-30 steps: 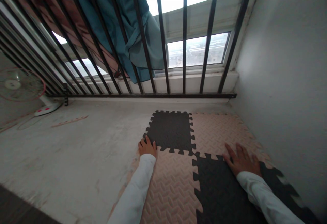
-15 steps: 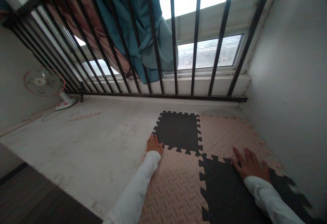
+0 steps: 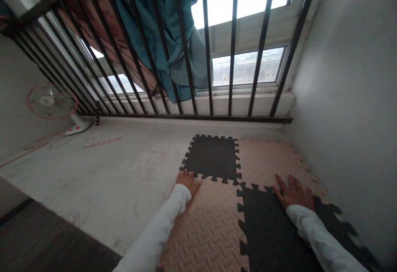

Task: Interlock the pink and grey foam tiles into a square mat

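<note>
Interlocking foam floor tiles form a checkerboard, with a black tile at the far left and a peach tile beside it. A peach tile and a black tile lie nearer me. My left hand rests flat on the near peach tile's top edge, by the far black tile's lower left corner. My right hand lies spread where the near black tile meets the far peach tile. Both white sleeves reach in from below, and neither hand holds anything.
A concrete floor stretches left of the tiles. A white wall stands close on the right. Black metal window bars and a teal curtain are ahead. A small fan stands far left, and a dark surface lies lower left.
The view has shifted slightly between frames. My left hand has slid along the black tile's lower edge and now rests lower, on the peach tile. My right hand stays near the same seam.
</note>
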Demonstrator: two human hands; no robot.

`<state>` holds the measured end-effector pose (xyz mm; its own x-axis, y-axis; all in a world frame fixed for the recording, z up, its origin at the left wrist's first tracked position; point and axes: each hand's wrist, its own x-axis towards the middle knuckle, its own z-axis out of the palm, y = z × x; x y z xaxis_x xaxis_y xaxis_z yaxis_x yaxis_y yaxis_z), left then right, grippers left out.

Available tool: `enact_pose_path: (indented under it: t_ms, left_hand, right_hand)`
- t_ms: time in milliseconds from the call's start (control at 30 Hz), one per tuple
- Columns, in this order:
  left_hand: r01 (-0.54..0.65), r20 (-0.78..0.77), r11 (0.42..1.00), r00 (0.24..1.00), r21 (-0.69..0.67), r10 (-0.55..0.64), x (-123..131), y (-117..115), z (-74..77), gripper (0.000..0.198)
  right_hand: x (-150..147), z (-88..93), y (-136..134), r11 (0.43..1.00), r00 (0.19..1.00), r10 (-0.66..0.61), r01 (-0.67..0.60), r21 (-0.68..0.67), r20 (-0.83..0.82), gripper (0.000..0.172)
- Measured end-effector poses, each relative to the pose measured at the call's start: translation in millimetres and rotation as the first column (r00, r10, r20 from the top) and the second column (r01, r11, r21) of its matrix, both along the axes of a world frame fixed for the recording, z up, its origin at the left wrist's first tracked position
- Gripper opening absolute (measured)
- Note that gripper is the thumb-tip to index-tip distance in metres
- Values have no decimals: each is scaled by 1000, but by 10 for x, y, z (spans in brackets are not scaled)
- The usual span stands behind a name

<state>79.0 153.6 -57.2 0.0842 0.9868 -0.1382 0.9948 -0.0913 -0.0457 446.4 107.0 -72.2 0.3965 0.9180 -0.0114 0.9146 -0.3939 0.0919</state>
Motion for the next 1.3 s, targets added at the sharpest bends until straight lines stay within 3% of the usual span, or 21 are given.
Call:
enact_pose_path:
  t_ms: [100, 167, 233, 333, 400, 500, 633, 733, 800, 967, 1100, 1200, 1300]
  left_hand:
    - [-62, -11, 996, 998, 68, 63, 127, -40, -91, 75]
    - [-19, 20, 995, 1000, 98, 18, 247, -77, -161, 69]
    - [135, 77, 987, 987, 82, -141, 433, -99, -201, 62]
    - [426, 187, 901, 882, 79, -433, 829, -102, -199, 54]
    - [508, 248, 857, 822, 85, -512, 1097, -87, -175, 50]
    - [490, 300, 869, 820, 73, -488, 1378, -44, -123, 48]
    - [409, 332, 912, 856, 31, -396, 1535, -22, -32, 49]
    - [408, 337, 912, 866, -44, -371, 1523, -167, 28, 55]
    - [433, 336, 898, 860, -83, -384, 1424, -393, 59, 61]
    - [509, 428, 841, 811, -180, -399, 907, -1292, 185, 64]
    - [497, 456, 822, 822, -280, -341, 564, -1904, 266, 74]
    - [488, 384, 821, 848, -295, -366, 482, -2087, 241, 89]
    - [427, 293, 841, 894, -331, -338, 507, -2076, 229, 86]
  right_hand:
    - [-33, 46, -13, 1000, 1000, -20, 20, -19, -1, 55]
    - [-45, 60, -16, 1000, 1000, -15, 15, -25, -3, 55]
    - [-50, 61, -18, 1000, 1000, -16, 16, -24, 6, 55]
    - [-60, 67, -26, 999, 999, -34, 34, -29, 26, 54]
    - [-70, 82, -34, 998, 999, -39, 40, -47, 30, 54]
    - [-80, 104, -45, 998, 999, -35, 36, -57, 23, 53]
    - [-67, 92, -50, 999, 999, -21, 22, -35, 33, 54]
    - [-50, 73, -50, 999, 999, -23, 25, -33, 47, 54]
    - [-38, 80, -51, 999, 999, -18, 20, -39, 40, 54]
    - [-39, 147, -42, 1000, 999, 2, -3, -27, -35, 56]
    - [-225, 175, -74, 980, 966, -190, 198, 28, -173, 59]
    - [-483, 179, -254, 958, 935, -260, 281, 52, -242, 58]
    - [-726, 174, -598, 978, 957, -200, 207, 11, -210, 57]
